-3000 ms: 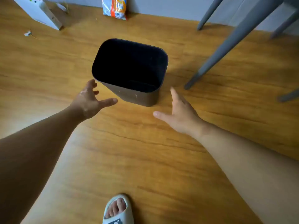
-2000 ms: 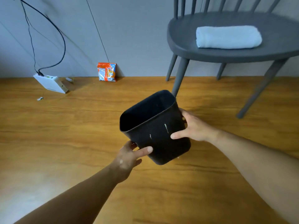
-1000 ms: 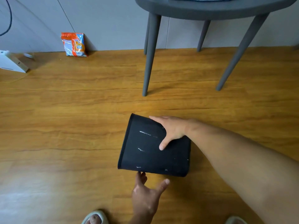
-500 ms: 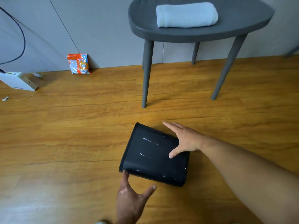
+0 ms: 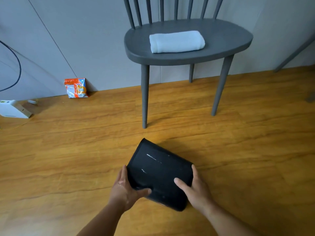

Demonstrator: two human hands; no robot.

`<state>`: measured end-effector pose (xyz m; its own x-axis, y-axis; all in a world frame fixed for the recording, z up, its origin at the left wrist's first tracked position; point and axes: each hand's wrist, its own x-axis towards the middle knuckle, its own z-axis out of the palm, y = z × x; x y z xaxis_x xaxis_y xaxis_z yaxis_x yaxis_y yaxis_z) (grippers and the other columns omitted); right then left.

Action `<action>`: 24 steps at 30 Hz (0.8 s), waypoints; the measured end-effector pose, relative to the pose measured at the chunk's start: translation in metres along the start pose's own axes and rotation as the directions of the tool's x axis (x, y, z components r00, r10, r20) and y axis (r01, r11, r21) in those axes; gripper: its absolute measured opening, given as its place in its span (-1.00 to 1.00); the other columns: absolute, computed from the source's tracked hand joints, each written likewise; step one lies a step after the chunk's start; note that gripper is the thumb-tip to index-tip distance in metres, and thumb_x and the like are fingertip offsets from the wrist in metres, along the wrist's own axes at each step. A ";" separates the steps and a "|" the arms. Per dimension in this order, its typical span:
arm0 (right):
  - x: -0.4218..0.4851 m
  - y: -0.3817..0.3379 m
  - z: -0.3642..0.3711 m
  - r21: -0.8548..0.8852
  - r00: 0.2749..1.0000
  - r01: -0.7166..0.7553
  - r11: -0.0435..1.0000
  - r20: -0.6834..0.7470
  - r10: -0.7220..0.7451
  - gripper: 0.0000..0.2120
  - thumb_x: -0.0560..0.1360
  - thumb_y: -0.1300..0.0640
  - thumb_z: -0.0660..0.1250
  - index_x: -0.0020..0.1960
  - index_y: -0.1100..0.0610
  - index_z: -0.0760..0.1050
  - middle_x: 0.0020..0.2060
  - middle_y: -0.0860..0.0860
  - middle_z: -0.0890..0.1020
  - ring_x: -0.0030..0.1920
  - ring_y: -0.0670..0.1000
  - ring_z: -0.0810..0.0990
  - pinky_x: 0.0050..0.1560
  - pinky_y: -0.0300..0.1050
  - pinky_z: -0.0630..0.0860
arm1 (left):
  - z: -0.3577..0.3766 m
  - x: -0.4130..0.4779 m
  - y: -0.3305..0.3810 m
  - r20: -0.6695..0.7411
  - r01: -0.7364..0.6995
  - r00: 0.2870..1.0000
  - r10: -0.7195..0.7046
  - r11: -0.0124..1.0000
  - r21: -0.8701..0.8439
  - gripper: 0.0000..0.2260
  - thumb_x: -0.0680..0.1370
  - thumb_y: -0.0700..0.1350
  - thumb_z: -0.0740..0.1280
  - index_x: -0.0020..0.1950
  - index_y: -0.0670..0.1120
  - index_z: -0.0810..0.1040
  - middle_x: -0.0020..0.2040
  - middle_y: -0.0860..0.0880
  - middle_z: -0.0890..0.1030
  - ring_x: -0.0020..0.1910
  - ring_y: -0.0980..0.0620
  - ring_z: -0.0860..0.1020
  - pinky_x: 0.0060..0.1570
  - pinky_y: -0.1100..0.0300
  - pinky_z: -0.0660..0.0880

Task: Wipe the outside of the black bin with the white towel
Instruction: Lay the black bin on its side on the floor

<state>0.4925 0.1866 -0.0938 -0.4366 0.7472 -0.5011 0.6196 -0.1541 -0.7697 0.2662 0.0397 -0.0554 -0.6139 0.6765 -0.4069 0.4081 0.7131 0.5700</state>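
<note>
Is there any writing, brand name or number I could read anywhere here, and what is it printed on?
No text here can be read.
Orange packet by the wall: it has print on it, but too blurred to read.
White box on the floor: tiny marks, too small to read.
Bin: only white streaks, no lettering.
Towel on the chair: plain, no label showing.
</note>
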 end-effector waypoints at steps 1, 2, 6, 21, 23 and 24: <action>0.003 -0.001 -0.002 -0.019 1.000 0.018 1.000 0.009 -0.018 0.21 0.17 -0.60 0.40 0.62 -0.19 -0.07 0.53 -0.10 0.32 0.47 -0.06 0.36 0.45 0.05 0.38 | 0.004 -0.004 -0.002 -0.007 -0.003 1.000 0.003 1.000 -0.002 0.32 0.15 0.40 0.53 0.67 -0.04 -0.14 0.60 0.10 0.17 0.49 -0.01 0.35 0.36 0.12 0.44; 0.006 -0.004 -0.005 -0.057 0.999 0.042 0.997 0.025 -0.040 0.23 0.18 -0.58 0.42 0.63 -0.19 -0.11 0.58 -0.08 0.23 0.52 -0.04 0.29 0.49 0.05 0.33 | 0.007 -0.008 -0.005 -0.011 -0.011 1.000 0.011 1.000 0.000 0.33 0.14 0.41 0.52 0.67 -0.02 -0.15 0.60 0.11 0.16 0.48 0.00 0.36 0.34 0.13 0.46; 0.017 -0.019 -0.028 -0.275 0.981 0.137 0.952 0.172 -0.091 0.27 0.21 -0.46 0.49 0.62 -0.19 -0.25 0.64 -0.09 -0.16 0.63 0.01 -0.07 0.56 0.08 0.13 | 0.020 -0.030 -0.009 -0.057 -0.059 0.996 0.061 0.997 0.039 0.24 0.18 0.38 0.55 0.63 0.05 -0.10 0.44 0.22 0.28 0.40 0.03 0.44 0.25 0.16 0.50; 0.023 -0.031 -0.059 -0.479 0.938 0.306 0.823 0.300 -0.174 0.32 0.18 -0.44 0.53 0.58 -0.29 -0.34 0.59 -0.25 -0.29 0.62 -0.06 -0.12 0.56 0.07 0.15 | 0.008 -0.036 0.005 -0.011 -0.013 1.000 0.015 0.981 0.193 0.17 0.29 0.48 0.41 0.64 0.00 -0.15 0.56 -0.01 0.32 0.49 -0.08 0.35 0.39 0.04 0.42; 0.015 -0.045 -0.066 -0.490 0.922 0.362 0.793 0.313 -0.227 0.27 0.22 -0.47 0.49 0.58 -0.28 -0.34 0.59 -0.27 -0.28 0.61 -0.10 -0.14 0.57 0.07 0.13 | -0.009 -0.033 0.015 0.009 -0.001 1.000 -0.001 0.971 0.241 0.23 0.30 0.54 0.35 0.65 0.00 -0.28 0.66 -0.06 0.14 0.57 -0.14 0.26 0.46 -0.01 0.35; 0.011 -0.055 -0.070 -0.496 0.911 0.394 0.774 0.319 -0.260 0.24 0.25 -0.48 0.45 0.59 -0.26 -0.33 0.59 -0.27 -0.27 0.61 -0.12 -0.15 0.57 0.06 0.11 | -0.020 -0.031 0.022 0.009 -0.013 1.000 0.011 0.965 0.262 0.23 0.29 0.56 0.32 0.65 0.01 -0.31 0.67 -0.07 0.08 0.58 -0.15 0.24 0.47 -0.04 0.35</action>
<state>0.4997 0.2481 -0.0294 -0.7669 0.5149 -0.3830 0.6309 0.4958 -0.5968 0.2805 0.0308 -0.0159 -0.6028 0.6862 -0.4071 0.5791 0.7273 0.3684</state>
